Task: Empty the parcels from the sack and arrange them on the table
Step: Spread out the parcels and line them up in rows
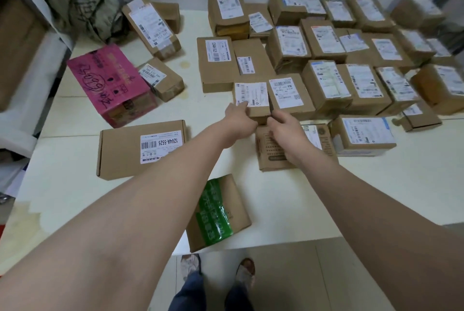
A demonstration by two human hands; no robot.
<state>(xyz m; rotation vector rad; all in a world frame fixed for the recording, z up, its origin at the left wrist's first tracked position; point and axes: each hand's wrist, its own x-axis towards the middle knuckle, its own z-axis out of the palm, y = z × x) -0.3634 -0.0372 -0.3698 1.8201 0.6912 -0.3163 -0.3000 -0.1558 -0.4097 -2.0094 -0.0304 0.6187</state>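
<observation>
Both hands are gripping the small box [251, 94] at mid-counter [376, 185]. The left hand [239, 121] is curling its fingers round the near left corner, and the right hand [283, 130] is pinching the near right edge. The box is touching a labelled neighbour [286, 93] in the front row, so the step calls for sliding it flush, label up, not dropping it. The sack [82, 4] is lying crumpled at the far left. A flat box [140, 150] is showing 12V4A-5525; the pink box [110, 82] is carrying handwriting I cannot read.
</observation>
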